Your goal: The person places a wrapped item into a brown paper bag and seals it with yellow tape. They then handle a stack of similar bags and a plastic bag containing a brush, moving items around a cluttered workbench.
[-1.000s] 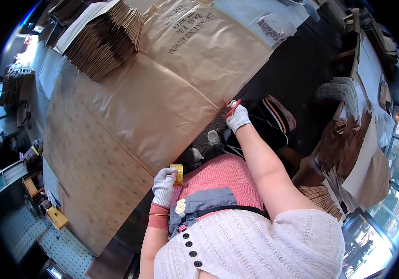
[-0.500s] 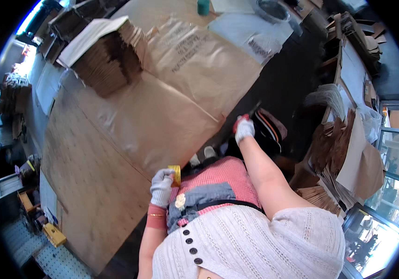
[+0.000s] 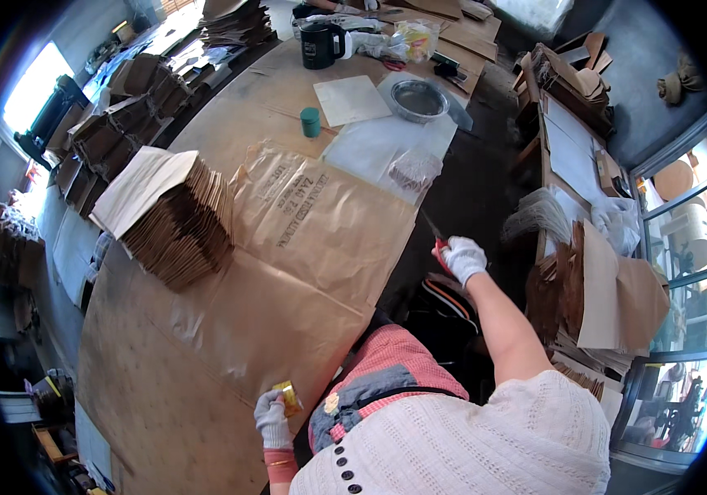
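My left hand [image 3: 271, 419], in a white knit glove, is closed on a small shiny yellow thing [image 3: 288, 398] over the near edge of the table; its kind I cannot make out. Out to the right, beyond the table edge, my gloved right hand [image 3: 463, 257] grips red-handled scissors [image 3: 441, 254], their dark blades pointing away from me. In front of me a large brown paper sack [image 3: 287, 268] lies flat with dark print on it. A tall stack of folded brown paper [image 3: 178, 223] stands on its far left part, topped by a pale sheet [image 3: 143, 186].
Farther along the wooden table [image 3: 147, 396] are a green cylinder [image 3: 310, 122], a metal basin [image 3: 419, 100] and a dark kettle [image 3: 319, 45]. At the far end another person's gloved hand [image 3: 370, 5] shows. Paper piles [image 3: 596, 289] crowd the right side; a striped black bag [image 3: 444, 309] sits below my right hand.
My view has swung up toward the table's far end. My right hand has lifted with the scissors, which now show clearly. My left hand still holds the yellow thing.
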A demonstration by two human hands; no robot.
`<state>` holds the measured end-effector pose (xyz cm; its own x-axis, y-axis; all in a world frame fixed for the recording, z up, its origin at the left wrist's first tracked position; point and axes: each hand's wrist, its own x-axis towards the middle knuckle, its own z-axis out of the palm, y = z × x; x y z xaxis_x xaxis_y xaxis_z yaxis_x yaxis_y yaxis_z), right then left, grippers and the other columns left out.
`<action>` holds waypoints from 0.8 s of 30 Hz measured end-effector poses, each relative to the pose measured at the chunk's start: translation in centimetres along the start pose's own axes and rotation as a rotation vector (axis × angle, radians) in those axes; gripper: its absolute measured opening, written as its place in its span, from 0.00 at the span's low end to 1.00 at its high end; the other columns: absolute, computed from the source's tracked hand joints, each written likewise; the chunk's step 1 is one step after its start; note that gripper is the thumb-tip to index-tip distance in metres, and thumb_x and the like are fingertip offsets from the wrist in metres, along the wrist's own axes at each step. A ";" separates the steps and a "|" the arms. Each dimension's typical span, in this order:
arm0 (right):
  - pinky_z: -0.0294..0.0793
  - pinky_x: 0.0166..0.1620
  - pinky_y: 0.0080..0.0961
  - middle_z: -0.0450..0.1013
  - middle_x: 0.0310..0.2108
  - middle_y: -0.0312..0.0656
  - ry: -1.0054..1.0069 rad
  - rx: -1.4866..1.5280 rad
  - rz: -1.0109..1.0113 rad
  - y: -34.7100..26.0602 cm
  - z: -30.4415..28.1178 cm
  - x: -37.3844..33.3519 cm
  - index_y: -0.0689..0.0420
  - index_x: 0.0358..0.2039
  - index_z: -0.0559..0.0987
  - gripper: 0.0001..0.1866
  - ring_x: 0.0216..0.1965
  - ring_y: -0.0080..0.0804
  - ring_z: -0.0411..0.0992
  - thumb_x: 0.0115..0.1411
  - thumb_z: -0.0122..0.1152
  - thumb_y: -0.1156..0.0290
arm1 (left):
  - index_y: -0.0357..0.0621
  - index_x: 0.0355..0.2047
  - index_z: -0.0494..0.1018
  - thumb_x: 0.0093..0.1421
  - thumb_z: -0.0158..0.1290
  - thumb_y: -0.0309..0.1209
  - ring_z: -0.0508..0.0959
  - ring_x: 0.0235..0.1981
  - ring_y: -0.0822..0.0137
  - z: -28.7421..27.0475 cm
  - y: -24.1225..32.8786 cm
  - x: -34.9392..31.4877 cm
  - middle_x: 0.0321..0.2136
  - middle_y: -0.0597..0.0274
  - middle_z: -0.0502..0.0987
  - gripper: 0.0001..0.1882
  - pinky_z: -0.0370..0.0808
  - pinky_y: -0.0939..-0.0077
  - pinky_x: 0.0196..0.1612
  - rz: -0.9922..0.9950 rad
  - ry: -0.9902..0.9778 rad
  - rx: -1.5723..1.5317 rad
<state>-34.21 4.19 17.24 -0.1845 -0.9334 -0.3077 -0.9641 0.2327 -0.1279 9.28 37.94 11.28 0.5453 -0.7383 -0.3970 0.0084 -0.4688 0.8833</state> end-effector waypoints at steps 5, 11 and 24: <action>0.76 0.47 0.43 0.79 0.42 0.45 0.122 -0.153 -0.056 1.5 -5.5 16.9 0.50 0.43 0.79 0.16 0.45 0.47 0.77 0.57 0.58 0.57 | 0.39 0.34 0.78 0.61 0.55 0.23 0.76 0.34 0.73 3.4 3.1 3.8 0.33 0.65 0.79 0.03 0.75 0.76 0.41 -0.114 0.102 0.084; 0.75 0.51 0.43 0.76 0.49 0.45 -0.005 -0.274 -0.125 0.2 -4.9 38.9 0.52 0.47 0.78 0.17 0.49 0.49 0.75 0.62 0.53 0.57 | 0.38 0.36 0.78 0.61 0.53 0.23 0.75 0.35 0.75 17.5 12.4 11.3 0.34 0.66 0.78 0.05 0.74 0.78 0.42 -0.063 0.019 0.122; 0.78 0.38 0.30 0.78 0.33 0.44 -0.247 0.781 -1.146 -12.0 -6.4 27.5 0.56 0.37 0.80 0.15 0.33 0.41 0.77 0.47 0.61 0.82 | 0.38 0.39 0.79 0.64 0.53 0.23 0.75 0.35 0.78 33.4 26.6 19.3 0.34 0.68 0.79 0.06 0.73 0.83 0.41 -0.027 0.057 -0.092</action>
<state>-28.97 -26.06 16.38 0.7361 -0.6532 0.1776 -0.1864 -0.4479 -0.8745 -7.99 -4.93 18.75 0.5902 -0.6964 -0.4082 0.0990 -0.4394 0.8928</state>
